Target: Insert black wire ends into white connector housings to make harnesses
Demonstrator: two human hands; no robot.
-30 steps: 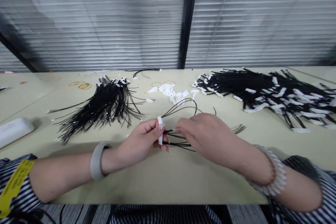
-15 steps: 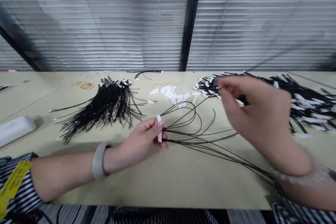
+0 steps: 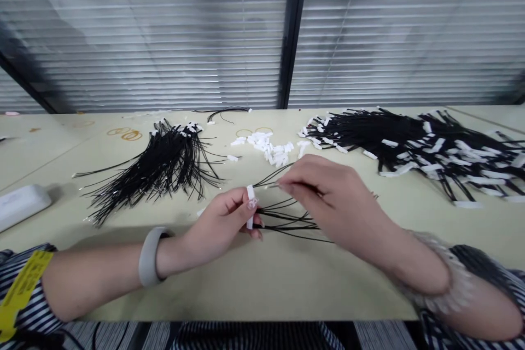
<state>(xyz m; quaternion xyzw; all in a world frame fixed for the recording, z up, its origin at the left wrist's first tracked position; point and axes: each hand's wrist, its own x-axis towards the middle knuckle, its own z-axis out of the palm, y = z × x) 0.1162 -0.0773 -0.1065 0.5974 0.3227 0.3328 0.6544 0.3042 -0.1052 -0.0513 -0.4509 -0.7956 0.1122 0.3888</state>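
A slim white connector housing (image 3: 250, 192) stands on end between the thumb and fingers of my left hand (image 3: 229, 213). Several thin black wires (image 3: 287, 220) run out of its right side and pass beneath my right hand (image 3: 328, 197). That hand pinches a single black wire close to its end. The bare metal tip (image 3: 268, 186) of this wire points left at the housing, a short gap away from it. My right palm hides the far ends of the wires.
Left lies a bundle of loose black wires (image 3: 151, 169). Small white housings (image 3: 268, 147) are heaped behind my hands, near rubber bands (image 3: 130, 134). Right is a large pile of wired harnesses (image 3: 410, 139). A white case (image 3: 24, 202) sits at the left edge, and a blind-covered window (image 3: 184, 38) stands behind.
My right hand has come left and down from above the right side of the table, bringing a wire end close to the housing. My left hand keeps its hold nearly in place.
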